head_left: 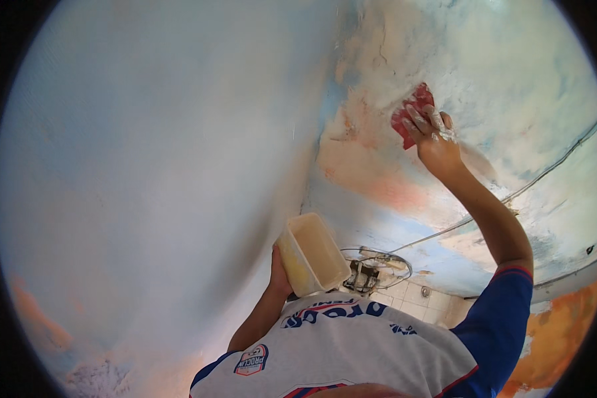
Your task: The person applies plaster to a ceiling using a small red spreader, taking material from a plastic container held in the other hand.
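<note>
The right hand (439, 142) is holding a flat red scraper (423, 93). Its fingers (434, 117) are spreading over the back of the scraper and pressing it flat to the right wall (371, 162). White paste is sticking to these fingers and knuckles. The scraper is sitting right under the fingertips and poking out past them, up and down.

The left hand (280, 273) is gripping a pale plastic tub (294, 262) by its side. Most of the left fingers are hiding behind the tub, so I cannot tell how each one is bending. The tub is tipping a bit, and its open top is facing away from the left fingers. I cannot tell how much is inside.

A thin crack (382, 56) is running down the wall, above and to the left of the right fingers. A peach and orange patch (397, 191) is showing below them. A cable (459, 224) is crossing the wall lower down, passing behind the right arm. The smooth left wall (152, 132) is standing to the left of all the fingers. A round wire thing (408, 265) is lying near the tub, to the right of the left fingers, and pale tiles (414, 296) are showing beside it.
</note>
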{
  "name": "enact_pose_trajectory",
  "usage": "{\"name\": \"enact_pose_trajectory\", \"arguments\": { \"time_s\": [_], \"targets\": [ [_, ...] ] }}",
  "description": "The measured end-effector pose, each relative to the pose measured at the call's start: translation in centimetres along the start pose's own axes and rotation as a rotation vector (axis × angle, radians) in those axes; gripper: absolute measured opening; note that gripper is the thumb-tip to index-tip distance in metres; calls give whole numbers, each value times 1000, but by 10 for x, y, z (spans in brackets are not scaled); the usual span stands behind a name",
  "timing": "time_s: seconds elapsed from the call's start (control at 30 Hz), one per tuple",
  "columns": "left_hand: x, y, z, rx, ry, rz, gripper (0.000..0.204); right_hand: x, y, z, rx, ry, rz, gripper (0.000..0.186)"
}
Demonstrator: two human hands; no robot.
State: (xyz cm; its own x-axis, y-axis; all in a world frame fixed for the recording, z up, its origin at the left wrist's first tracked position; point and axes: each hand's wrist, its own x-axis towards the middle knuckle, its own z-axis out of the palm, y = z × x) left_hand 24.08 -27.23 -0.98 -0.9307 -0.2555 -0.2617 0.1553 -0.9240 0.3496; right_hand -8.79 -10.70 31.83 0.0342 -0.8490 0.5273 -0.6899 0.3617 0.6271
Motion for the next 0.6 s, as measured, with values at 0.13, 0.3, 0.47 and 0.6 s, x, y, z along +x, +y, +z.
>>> {"name": "enact_pose_trajectory", "arguments": {
  "time_s": [0.13, 0.3, 0.47, 0.6],
  "targets": [
    [-4, -1, 1, -11, -9, -61, 77, 69, -27, 3, 53, 234, -22, 41],
    [3, 2, 0, 46, -14, -46, 78, 69, -17, 78, 8, 148, 14, 50],
    [-3, 4, -6, 9, -66, 8, 78, 4, -32, 40, 34, 11, 67, 49],
    [-8, 5, -3, -47, -42, -52, 77, 68, -28, 30, 38, 293, 92, 46]
  ]
}}
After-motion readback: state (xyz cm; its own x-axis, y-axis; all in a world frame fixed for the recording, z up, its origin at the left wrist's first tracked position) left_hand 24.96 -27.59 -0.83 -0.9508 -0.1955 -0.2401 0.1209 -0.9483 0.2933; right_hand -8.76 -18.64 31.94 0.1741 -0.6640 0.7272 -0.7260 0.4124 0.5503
